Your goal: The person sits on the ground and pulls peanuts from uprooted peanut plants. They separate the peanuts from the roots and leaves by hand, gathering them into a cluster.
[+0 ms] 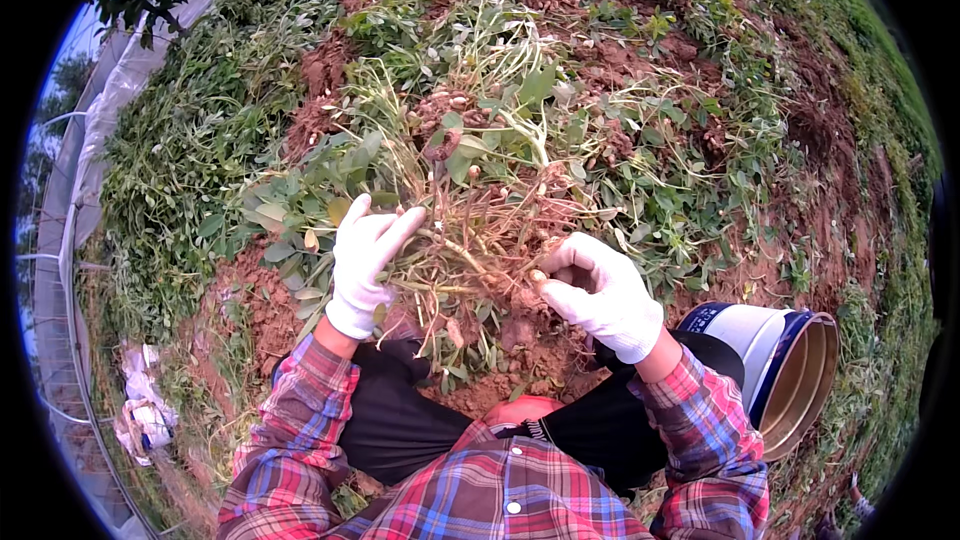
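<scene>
My left hand, in a white glove, is at the left side of an uprooted peanut plant, its fingers around some of the stems. At the plant's right side, my right hand, also gloved, pinches a small pale peanut pod between thumb and forefinger, close to the roots. The tangled roots and stems lie between both hands, above reddish soil. Another peanut pod hangs low in the stems. Beyond the hands, more peanut pods cling to soil-covered roots.
A white and blue metal bucket lies tipped at my right, its mouth outward. Pulled plants cover the reddish soil around me. White plastic bags lie at the left, near a plastic-covered frame.
</scene>
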`<state>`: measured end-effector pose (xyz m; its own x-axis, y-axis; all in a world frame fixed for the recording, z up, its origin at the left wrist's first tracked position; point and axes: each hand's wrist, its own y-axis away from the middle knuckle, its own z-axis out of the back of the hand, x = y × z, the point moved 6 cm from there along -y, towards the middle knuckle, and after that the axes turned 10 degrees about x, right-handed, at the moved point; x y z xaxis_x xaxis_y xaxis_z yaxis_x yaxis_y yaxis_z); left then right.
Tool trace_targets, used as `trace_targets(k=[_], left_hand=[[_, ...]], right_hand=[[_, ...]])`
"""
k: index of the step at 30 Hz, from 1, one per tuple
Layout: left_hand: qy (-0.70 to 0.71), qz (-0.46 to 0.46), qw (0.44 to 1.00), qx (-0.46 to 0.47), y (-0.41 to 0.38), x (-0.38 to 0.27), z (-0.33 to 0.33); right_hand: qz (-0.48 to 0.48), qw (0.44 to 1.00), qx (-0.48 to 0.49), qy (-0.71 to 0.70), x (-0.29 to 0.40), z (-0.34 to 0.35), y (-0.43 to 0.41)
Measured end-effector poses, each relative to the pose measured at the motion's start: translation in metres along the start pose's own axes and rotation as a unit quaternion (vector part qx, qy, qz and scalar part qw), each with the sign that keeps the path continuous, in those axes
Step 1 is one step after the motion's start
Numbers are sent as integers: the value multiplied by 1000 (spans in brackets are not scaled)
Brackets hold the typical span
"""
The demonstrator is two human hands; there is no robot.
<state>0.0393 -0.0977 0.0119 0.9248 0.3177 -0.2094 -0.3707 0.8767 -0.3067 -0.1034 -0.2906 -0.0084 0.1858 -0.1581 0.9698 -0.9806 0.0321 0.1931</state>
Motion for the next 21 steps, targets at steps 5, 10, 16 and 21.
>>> trace_targets(k=[5, 10, 16, 21], left_hand=[[-20, -18, 1000, -1, 2, -2, 3], [82, 5, 996, 39, 0, 0, 0], [228, 85, 965, 94, 16, 9, -18], [449, 157, 860, 187, 29, 18, -41]], right_hand=[[-49, 996, 59, 51, -17, 3, -11], [12, 999, -47, -22, -24, 7, -12], [15, 985, -65, -158, -15, 17, -10], [27, 977, -142, -157, -9, 41, -6]])
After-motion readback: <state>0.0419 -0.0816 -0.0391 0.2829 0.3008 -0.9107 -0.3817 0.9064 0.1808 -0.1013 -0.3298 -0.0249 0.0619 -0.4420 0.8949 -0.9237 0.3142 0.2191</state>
